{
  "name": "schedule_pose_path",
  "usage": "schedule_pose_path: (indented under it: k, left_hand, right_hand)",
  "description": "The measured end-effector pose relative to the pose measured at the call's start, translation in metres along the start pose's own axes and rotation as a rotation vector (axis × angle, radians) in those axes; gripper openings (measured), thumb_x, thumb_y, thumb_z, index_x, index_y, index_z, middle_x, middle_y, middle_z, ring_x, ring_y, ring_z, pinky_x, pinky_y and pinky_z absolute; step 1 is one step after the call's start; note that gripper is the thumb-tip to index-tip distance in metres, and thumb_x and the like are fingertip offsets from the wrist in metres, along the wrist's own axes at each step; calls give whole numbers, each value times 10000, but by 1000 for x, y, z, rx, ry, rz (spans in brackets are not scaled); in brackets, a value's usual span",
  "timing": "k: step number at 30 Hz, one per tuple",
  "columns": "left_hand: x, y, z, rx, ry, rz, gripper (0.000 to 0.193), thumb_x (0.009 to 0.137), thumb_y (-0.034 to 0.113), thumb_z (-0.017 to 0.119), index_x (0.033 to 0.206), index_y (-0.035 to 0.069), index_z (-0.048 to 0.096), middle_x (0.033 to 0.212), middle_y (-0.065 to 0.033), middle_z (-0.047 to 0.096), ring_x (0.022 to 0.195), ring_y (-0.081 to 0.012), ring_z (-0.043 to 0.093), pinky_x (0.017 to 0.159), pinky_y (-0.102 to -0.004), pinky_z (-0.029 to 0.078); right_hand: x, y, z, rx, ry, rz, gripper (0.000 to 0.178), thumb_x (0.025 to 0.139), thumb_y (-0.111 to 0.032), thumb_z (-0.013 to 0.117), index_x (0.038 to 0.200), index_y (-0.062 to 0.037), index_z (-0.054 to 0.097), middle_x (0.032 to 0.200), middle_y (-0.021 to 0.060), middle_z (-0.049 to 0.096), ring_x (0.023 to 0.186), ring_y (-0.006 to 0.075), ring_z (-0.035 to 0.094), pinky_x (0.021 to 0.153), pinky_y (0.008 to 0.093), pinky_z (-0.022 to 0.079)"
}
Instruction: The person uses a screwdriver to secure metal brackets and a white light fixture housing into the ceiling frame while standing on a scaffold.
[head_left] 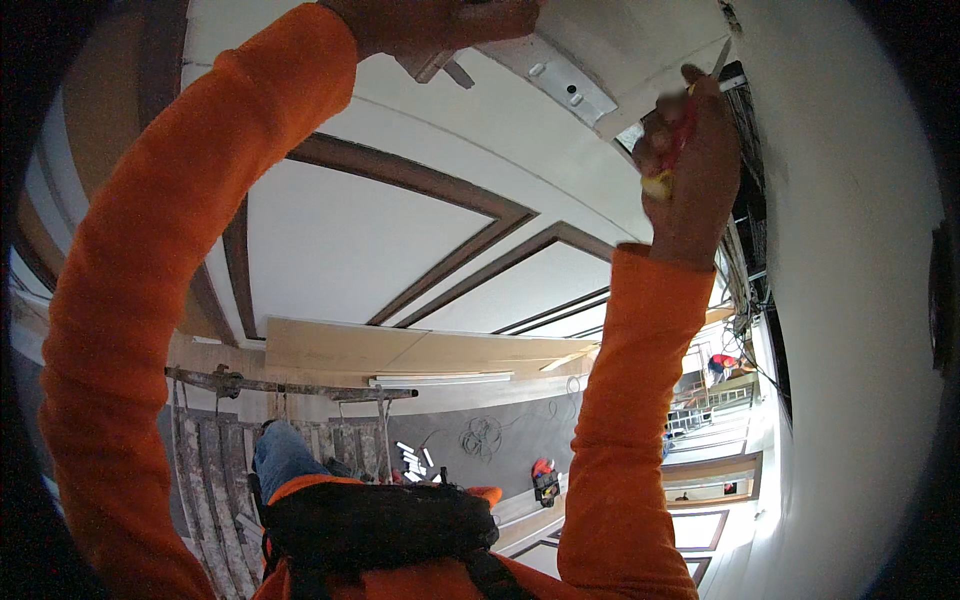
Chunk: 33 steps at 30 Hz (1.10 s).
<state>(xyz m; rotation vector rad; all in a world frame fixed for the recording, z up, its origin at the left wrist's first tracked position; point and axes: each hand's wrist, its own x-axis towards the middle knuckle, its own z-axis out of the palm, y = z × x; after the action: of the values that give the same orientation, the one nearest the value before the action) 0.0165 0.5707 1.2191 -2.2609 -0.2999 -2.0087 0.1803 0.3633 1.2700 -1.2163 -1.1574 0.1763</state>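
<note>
A screwdriver (683,135) with a red-and-yellow handle, gripped and partly covered, tilts blade-up to the right of a pale, slanting metal strip (555,78) pierced with holes. A small, half-hidden piece (430,66) juts out to the strip's left.

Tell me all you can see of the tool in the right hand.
The tool has a red-and-yellow handle, plastic-looking, and a narrow, metal-looking shaft. The right hand grips the handle, hiding much of it. The tool slants up and right, its tip near a dark patch in the pale surface; whether they touch is unclear.
</note>
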Motion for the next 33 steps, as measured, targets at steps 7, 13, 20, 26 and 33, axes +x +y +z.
schedule_pose_path:
  k: [7, 13, 20, 26, 33]
  left_hand:
    - [-1, 2, 0, -17, -33, -9, 466, 733, 418, 692, 904, 8, 554, 658, -157, 604, 550, -355, 621, 551, -467, 495]
    - [3, 3, -4, 31, -76, -60, 464, 718, 413, 694, 909, 12, 558, 704, -171, 619, 601, -364, 637, 568, -478, 499]
    - [0, 4, 0, 92, -60, -15, 446, 697, 405, 709, 883, 26, 565, 673, -162, 610, 572, -358, 626, 560, -474, 501]
    - [4, 6, -6, 16, -17, -43, 438, 701, 414, 699, 862, 31, 558, 636, -152, 592, 559, -349, 619, 554, -470, 496]
    - [4, 6, -8, 72, -96, -65, 421, 722, 414, 673, 851, 30, 557, 626, -154, 586, 553, -360, 615, 547, -469, 493]
  right_hand:
    - [12, -10, 12, -71, -72, -26, 376, 1037, -334, 511, 1303, -70, 539, 804, 13, 603, 576, 78, 558, 418, 234, 443]
    - [23, -20, 4, -188, 104, 66, 201, 1013, -323, 543, 1093, -139, 561, 743, 24, 577, 541, 136, 559, 435, 282, 424]
    - [-11, -18, 17, -150, 61, 69, 396, 992, -276, 582, 1301, -33, 534, 740, 6, 567, 569, 73, 525, 486, 218, 470]
    - [26, -19, -2, -11, -19, 49, 450, 995, -334, 603, 1319, -30, 530, 745, 3, 586, 499, 58, 506, 352, 206, 390]
    - [0, -11, -12, -225, 15, 1, 428, 1015, -388, 561, 1316, -84, 550, 733, -14, 579, 512, 52, 517, 398, 222, 412]
